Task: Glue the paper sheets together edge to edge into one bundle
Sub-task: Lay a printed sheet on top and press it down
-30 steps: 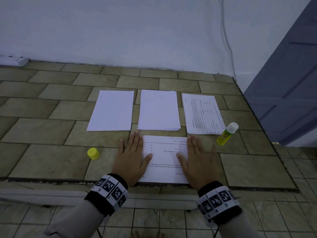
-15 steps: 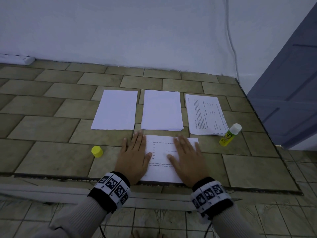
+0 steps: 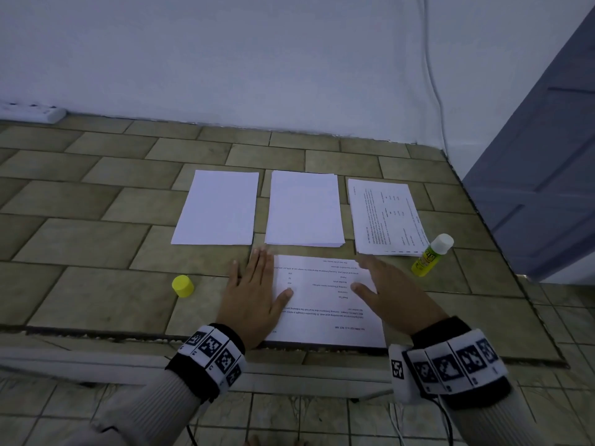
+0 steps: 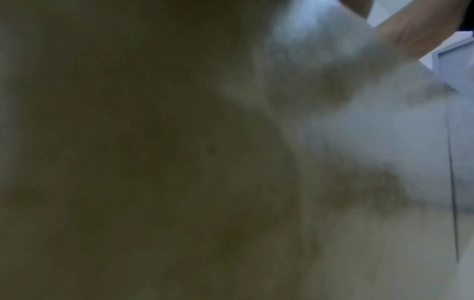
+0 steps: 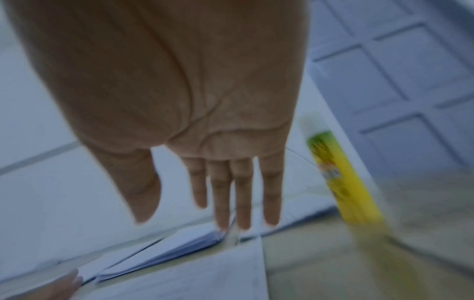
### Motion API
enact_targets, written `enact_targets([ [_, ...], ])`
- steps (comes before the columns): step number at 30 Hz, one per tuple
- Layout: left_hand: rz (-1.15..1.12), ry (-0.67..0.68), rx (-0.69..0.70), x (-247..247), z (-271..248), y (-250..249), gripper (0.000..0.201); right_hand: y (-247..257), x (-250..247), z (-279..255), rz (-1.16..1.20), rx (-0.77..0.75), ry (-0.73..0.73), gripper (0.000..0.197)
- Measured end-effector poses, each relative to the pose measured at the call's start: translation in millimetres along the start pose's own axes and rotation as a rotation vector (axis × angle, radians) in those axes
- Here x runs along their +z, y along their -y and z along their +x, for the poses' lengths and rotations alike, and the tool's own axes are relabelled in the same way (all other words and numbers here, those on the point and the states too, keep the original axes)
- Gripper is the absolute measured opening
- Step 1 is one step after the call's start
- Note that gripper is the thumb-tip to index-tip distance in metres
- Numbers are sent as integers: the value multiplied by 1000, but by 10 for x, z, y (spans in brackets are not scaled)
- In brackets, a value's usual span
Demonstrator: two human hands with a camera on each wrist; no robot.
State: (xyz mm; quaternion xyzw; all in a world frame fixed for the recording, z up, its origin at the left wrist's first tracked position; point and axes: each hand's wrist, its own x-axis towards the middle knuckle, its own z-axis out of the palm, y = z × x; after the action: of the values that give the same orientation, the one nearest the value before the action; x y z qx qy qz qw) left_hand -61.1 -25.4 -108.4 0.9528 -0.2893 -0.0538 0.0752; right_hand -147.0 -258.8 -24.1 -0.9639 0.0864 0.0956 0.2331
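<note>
A printed sheet (image 3: 325,304) lies at the near edge of the tiled surface. My left hand (image 3: 254,291) lies flat on its left edge, fingers straight. My right hand (image 3: 383,291) hovers blurred over the sheet's right side, fingers straight, holding nothing; the right wrist view shows the same hand (image 5: 225,203) above the sheet (image 5: 195,274). Behind lie two blank stacks (image 3: 219,209) (image 3: 304,210) and a printed stack (image 3: 386,217). An uncapped yellow glue stick (image 3: 431,255) (image 5: 343,180) lies right of the hand. Its yellow cap (image 3: 182,285) sits to the left. The left wrist view is dark and blurred.
A white wall (image 3: 289,59) backs the tiled surface, with a power strip (image 3: 32,112) at far left and a cable (image 3: 433,85) down the wall. A grey-blue door (image 3: 541,175) stands at right. The surface's front edge (image 3: 128,336) drops to floor tiles.
My right hand has lifted off the middle of the sheet and swung right, toward the glue stick. The left hand stays flat on the sheet's left edge.
</note>
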Motion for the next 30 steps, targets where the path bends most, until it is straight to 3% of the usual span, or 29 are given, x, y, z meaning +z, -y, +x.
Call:
enact_targets([
  [6, -27, 38, -15, -28, -11, 4, 108, 45, 20, 246, -233, -77, 124, 45],
  [13, -2, 37, 12, -29, -22, 24, 113, 37, 51, 400, -499, -91, 59, 40],
  [19, -2, 4, 25, -10, -21, 29, 109, 20, -50, 548, -338, -77, 72, 23],
  [26, -5, 16, 14, -31, -33, 26, 111, 33, -318, 479, -211, -125, 60, 23],
  [30, -65, -12, 23, -36, -41, 33, 114, -27, -651, 441, -148, -129, -20, 23],
])
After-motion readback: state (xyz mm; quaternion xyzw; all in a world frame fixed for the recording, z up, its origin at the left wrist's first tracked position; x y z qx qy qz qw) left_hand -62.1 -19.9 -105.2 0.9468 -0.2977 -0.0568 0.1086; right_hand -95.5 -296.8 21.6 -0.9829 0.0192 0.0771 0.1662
